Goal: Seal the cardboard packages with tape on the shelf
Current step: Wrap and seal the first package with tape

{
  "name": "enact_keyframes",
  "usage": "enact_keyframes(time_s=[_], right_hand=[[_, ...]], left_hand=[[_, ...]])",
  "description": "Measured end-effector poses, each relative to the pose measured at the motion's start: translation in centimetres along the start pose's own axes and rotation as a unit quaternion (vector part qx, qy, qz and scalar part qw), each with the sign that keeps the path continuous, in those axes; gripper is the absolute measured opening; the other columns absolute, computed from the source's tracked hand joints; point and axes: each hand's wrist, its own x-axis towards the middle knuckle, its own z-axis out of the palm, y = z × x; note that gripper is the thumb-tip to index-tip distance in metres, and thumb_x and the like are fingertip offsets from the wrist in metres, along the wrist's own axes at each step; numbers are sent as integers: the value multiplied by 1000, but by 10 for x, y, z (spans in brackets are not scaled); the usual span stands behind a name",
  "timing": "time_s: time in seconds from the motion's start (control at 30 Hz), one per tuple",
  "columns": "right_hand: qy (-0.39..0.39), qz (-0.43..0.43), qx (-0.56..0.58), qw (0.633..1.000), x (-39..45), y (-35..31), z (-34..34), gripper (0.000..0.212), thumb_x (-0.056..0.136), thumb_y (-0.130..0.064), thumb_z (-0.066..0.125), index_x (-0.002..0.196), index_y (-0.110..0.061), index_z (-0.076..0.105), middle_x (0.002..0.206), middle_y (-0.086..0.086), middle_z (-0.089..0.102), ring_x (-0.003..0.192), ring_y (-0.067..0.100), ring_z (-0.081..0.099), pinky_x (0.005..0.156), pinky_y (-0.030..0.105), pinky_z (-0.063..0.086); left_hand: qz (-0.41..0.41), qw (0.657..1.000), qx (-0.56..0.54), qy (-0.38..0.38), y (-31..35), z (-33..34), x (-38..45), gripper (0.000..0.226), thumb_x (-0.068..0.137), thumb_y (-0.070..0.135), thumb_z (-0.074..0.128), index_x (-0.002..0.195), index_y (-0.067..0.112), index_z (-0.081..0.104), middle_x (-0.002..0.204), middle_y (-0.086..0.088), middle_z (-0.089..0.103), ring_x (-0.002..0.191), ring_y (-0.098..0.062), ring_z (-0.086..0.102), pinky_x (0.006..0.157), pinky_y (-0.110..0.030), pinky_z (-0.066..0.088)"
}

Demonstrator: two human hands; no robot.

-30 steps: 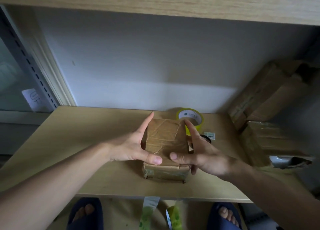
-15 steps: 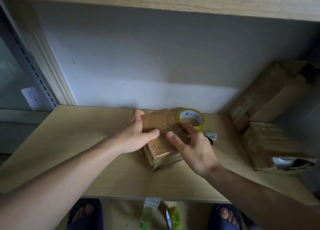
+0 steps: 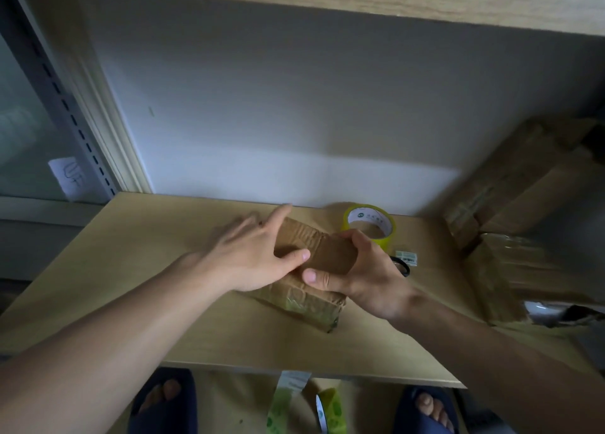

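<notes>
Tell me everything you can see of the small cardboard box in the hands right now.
The small cardboard box is brown, creased and worn, with glossy tape over its near end. It rests on the wooden shelf, turned diagonally, one corner toward the shelf's front edge. The left hand lies over its left side; the right hand grips its right side. The yellow tape roll stands behind it.

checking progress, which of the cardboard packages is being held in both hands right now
The small cardboard package at the shelf's middle, gripped by the left hand and right hand; the others sit untouched at right.

box [image 3: 314, 253] – brown cardboard, creased, glossy tape bands | tape roll [image 3: 369, 227] – yellow, white core | shelf [image 3: 131, 270] – pale wood grain | wall [image 3: 294, 122] grey-white | slippers [image 3: 425, 410] navy
</notes>
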Motion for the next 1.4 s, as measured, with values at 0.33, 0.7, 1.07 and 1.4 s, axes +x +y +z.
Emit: enact_keyframes(time_s=[0.33, 0.7, 1.07, 1.4], right_hand=[[24, -29, 73, 997, 27, 10, -5, 28, 75, -32, 90, 96, -24, 73, 90, -7, 72, 82, 7, 69, 66, 19, 53], [62, -63, 17, 996, 47, 15, -10, 20, 94, -41, 72, 83, -26, 81, 69, -14, 73, 66, -1, 65, 62, 20, 50], [-52, -78, 71, 993, 35, 34, -21, 38, 91, -51, 69, 107, -17, 74, 90, -7, 73, 91, 9, 70, 81, 29, 60], [-116, -96, 109, 982, 32, 33, -27, 48, 74, -37, 86, 114, -18, 69, 105, 4, 76, 104, 20, 71, 93, 34, 56]], left_hand=[[173, 983, -62, -15, -2, 11, 11, 62, 87, 69, 31, 139, 35, 33, 136, 10, 38, 133, -13, 31, 109, -46, 39], [189, 979, 26, -66, 10, -4, 14, 128, 46, 92, 72, 146, 26, 27, 142, 4, 41, 130, -18, 38, 109, -44, 39], [207, 975, 40, -70, 18, -4, 20, 114, 47, 80, 79, 138, 29, 34, 135, 11, 44, 127, -12, 41, 107, -47, 36], [199, 971, 58, -116, 18, -9, 19, 133, 47, 77, 83, 152, 27, 17, 155, 8, 24, 145, -16, 25, 118, -49, 25]])
